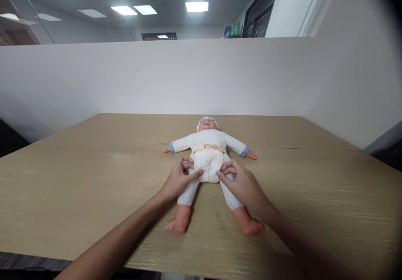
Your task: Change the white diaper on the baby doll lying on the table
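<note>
A baby doll [210, 137] lies on its back, arms and legs spread, its head toward the wall. It wears white clothes with blue cuffs and a white cap with dark lettering. Around its hips is a white diaper [209, 164] with a coloured printed band at the waist. At the diaper's left leg edge, my left hand [180, 177] pinches the material between thumb and fingers. My right hand [240, 181] pinches the opposite leg edge in the same way. The fingertips partly cover the diaper's sides and the doll's upper legs.
The doll rests on a wide wood-coloured table [94, 183] with a thin seam across its far part. A white partition wall [201, 79] stands behind it, and another wall [351, 87] rises on the right. The table's front edge shows at the bottom.
</note>
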Tool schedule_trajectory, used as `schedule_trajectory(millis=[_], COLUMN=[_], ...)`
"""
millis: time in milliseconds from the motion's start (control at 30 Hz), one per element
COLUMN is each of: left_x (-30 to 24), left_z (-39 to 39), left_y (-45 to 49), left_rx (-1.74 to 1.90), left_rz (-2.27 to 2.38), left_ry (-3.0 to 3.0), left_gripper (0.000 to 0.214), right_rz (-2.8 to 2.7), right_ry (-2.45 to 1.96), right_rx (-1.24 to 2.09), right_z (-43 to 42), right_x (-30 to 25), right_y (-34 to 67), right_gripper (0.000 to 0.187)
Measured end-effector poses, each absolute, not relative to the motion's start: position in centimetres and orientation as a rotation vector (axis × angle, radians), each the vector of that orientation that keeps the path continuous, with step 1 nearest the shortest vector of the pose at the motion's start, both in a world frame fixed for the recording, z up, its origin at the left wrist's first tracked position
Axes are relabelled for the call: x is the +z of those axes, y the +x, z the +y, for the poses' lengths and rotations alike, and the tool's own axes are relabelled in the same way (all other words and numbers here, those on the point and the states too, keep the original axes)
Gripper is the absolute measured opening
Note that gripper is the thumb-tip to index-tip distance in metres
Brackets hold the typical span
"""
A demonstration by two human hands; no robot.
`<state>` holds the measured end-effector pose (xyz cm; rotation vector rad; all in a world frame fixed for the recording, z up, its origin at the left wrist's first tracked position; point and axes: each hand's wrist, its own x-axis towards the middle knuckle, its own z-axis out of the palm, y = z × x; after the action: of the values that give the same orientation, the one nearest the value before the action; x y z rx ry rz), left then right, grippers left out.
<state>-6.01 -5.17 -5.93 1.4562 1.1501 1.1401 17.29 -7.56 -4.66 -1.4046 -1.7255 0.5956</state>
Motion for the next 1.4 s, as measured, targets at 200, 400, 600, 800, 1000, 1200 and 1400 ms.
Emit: schedule_trajectory(millis=[200,400,600,800,1000,1200,1400], left_x=[-5.2,-4.8,-5.2,-5.3,-5.1,-5.4,-2.6], left_z=[-6.0,-5.8,-4.9,-4.8,-5.1,-6.1,-5.9], left_y=[-6.0,-6.1,-6.4,-6.3,-6.1,-6.1,-5.7], left_rx=[1.076,0.985,0.992,1.022,1.091,1.246,1.362], left_rz=[1.267,1.236,1.093,1.06,1.097,1.316,1.293], left_ry=[1.746,1.736,1.378,1.321,1.348,1.519,2.162], left_gripper=[0.035,0.04,0.052,0.052,0.048,0.041,0.024], right_rz=[-1.935,-1.896,-1.724,-1.768,-1.761,-1.715,-1.733], right_ry=[-1.47,-1.418,-1.437,-1.433,-1.385,-1.401,-1.381], right_rx=[0.394,0.403,0.555,0.352,0.322,0.164,0.064], right_z=[-8.5,-8.6,-7.8,-8.2,-8.1,-7.9,-4.7], right_x=[-4.0,-5.0,-5.9,-5.8,-5.4,-4.4,-2.3], right_y=[17.3,16.2,16.7,16.9,16.9,17.4,18.7], right_gripper=[0.019,0.018,0.025,0.022,0.022,0.027,0.033])
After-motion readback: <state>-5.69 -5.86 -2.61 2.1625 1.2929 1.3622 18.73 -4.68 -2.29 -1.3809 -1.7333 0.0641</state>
